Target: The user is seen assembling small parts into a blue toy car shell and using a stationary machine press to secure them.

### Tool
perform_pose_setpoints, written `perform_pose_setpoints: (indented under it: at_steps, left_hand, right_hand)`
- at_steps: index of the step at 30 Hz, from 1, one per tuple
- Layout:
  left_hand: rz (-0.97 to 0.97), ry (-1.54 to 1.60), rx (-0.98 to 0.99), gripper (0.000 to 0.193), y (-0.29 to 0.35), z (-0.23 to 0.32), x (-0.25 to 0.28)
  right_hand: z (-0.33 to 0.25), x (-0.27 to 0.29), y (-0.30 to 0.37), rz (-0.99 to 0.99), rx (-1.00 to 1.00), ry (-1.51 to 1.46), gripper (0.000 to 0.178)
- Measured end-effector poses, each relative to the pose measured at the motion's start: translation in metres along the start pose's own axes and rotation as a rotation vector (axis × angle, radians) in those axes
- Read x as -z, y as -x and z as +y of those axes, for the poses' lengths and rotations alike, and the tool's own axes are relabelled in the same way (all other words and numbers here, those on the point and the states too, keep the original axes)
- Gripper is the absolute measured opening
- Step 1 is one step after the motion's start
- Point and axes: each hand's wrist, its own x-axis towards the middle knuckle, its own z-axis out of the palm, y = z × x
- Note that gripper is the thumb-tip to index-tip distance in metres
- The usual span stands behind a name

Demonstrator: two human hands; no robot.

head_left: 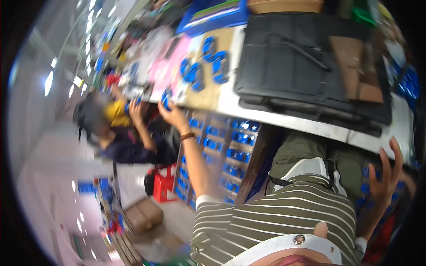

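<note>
My left hand (174,116), a brown band at its wrist, reaches out to the table edge on the left. Its fingers are closed around a small blue curved piece (166,98); blur hides the detail. Several similar blue curved pieces (219,67) lie on a tan sheet (208,95) just beyond it. At the far right, my right hand (387,175) is raised beside the table edge with its fingers spread, holding nothing.
A co-worker (128,142) sits at the left, hands at the same table. Below the edge stands a divided carton (224,133) filled with blue pieces. A large black case (284,57) covers much of the white tabletop (288,118). A red stool (164,186) stands on the floor.
</note>
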Motion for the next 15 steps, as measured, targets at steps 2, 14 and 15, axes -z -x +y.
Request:
perform_pose_setpoints:
  at_steps: [2, 14, 15]
  left_hand:
    - [-0.097, -0.13, -0.113, 0.034, -0.003, -0.034, -0.037]
    - [-0.272, -0.077, -0.037, 0.051, -0.013, -0.076, -0.078]
    - [-0.256, -0.016, 0.05, 0.048, -0.008, -0.049, -0.069]
  right_hand:
    - [-0.009, 0.015, 0.001, 0.026, -0.065, 0.115, 0.039]
    - [0.091, 0.019, 0.039, 0.263, -0.594, 0.256, 0.023]
    - [0.1, 0.015, 0.041, 0.241, -0.596, 0.255, 0.021]
